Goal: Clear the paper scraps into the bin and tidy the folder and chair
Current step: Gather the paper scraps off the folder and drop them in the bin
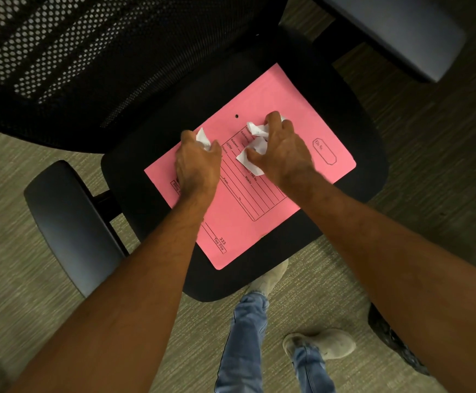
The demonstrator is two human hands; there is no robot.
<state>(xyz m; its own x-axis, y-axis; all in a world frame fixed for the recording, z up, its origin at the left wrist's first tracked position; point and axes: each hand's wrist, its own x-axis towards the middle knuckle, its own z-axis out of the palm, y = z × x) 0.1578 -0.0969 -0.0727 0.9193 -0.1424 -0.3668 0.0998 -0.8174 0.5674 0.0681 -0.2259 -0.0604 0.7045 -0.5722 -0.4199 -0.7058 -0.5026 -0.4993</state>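
Note:
A pink folder (pixel 262 205) with printed lines lies flat on the black seat of an office chair (pixel 353 143). White crumpled paper scraps (pixel 255 150) sit on the folder's upper half. My left hand (pixel 197 163) is closed around one scrap (pixel 203 138), which pokes out above the fingers. My right hand (pixel 280 150) is cupped over several scraps, fingers curled onto them, with pieces showing by the thumb and fingertips. No bin is in view.
The chair's mesh backrest (pixel 89 52) fills the upper left. Grey armrests stand at the left (pixel 69 225) and upper right (pixel 409 32). My legs and shoes (pixel 319 346) are on the carpet just in front of the seat.

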